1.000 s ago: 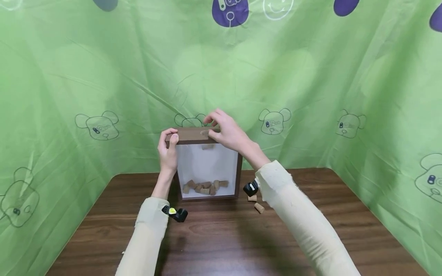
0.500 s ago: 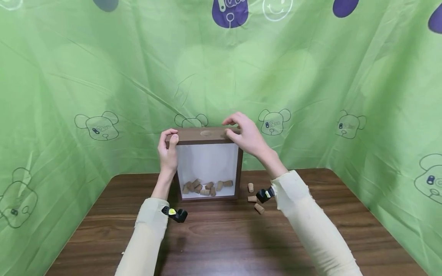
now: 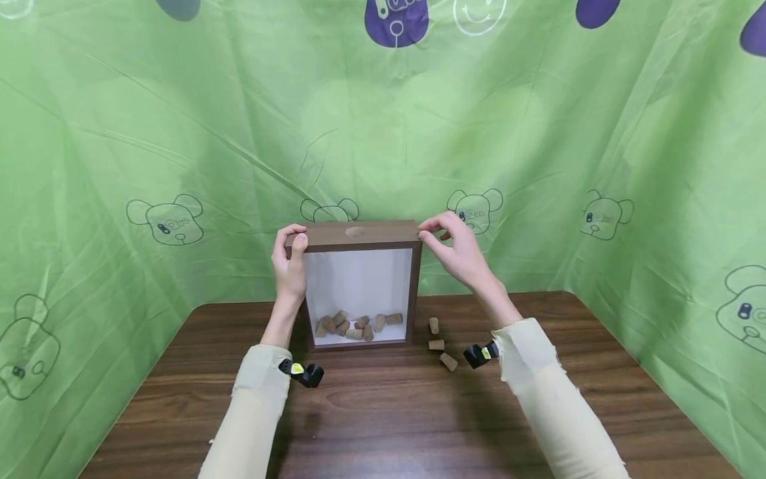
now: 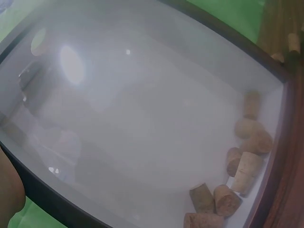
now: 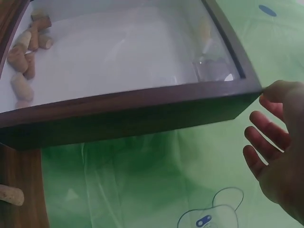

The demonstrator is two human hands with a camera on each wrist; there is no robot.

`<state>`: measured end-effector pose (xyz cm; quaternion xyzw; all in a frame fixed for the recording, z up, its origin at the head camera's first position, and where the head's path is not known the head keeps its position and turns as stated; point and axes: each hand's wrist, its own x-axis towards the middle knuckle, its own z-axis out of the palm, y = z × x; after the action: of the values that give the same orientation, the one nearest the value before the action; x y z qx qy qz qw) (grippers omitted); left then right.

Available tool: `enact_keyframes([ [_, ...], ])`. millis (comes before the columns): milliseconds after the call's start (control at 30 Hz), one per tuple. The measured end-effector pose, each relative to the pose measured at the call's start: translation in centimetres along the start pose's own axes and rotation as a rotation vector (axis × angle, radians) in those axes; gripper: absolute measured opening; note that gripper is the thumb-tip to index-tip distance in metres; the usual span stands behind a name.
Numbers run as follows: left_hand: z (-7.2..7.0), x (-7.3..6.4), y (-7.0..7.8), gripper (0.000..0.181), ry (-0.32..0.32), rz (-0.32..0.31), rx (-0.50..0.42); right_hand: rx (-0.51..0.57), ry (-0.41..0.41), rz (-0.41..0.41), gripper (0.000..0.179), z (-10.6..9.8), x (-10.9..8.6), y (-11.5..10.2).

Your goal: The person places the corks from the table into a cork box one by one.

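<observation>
A brown-framed shadow box (image 3: 354, 293) with a clear front stands upright on the table, a round hole (image 3: 356, 232) in its top edge. Several corks (image 3: 354, 334) lie at the bottom inside, seen too in the left wrist view as corks (image 4: 248, 173). My left hand (image 3: 290, 266) grips the box's top left corner, thumb on the front side and fingers over the top. At the top right corner is my right hand (image 3: 457, 253), its thumb and forefinger right by the frame. In the right wrist view, that hand's fingers (image 5: 268, 135) are loosely bent with nothing between them.
Three loose corks lie on the table right of the box: an upright cork (image 3: 433, 325), a cork on its side (image 3: 436, 344) and a tilted cork (image 3: 448, 362). The wooden table (image 3: 371, 412) ends at a green patterned curtain (image 3: 526, 159) on the back and sides.
My right hand has moved from over the hole rightward to the top right corner. A cork seen just below the hole has dropped onto the pile inside. My left hand stays put.
</observation>
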<state>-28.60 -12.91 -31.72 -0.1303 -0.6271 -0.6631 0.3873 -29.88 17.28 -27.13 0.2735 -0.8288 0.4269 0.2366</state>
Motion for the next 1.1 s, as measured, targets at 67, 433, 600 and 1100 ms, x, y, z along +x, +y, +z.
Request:
enact_keyframes([
  [67, 0.1, 0.0, 0.0, 0.031, -0.003, -0.007, -0.003, 0.002, 0.009, 0.015, 0.020, -0.1, -0.3, 0.5],
  [433, 0.0, 0.4, -0.5, 0.032, -0.005, -0.014, -0.009, -0.020, -0.025, 0.125, 0.022, 0.2, -2.2, 5.2],
  [600, 0.0, 0.7, -0.5, 0.032, -0.008, -0.016, -0.010, -0.050, -0.084, 0.183, 0.021, 1.1, -3.6, 8.1],
  [1100, 0.1, 0.5, -0.5, 0.029, 0.001, -0.019, -0.012, -0.052, -0.307, 0.224, 0.021, 4.5, -8.2, 13.9],
])
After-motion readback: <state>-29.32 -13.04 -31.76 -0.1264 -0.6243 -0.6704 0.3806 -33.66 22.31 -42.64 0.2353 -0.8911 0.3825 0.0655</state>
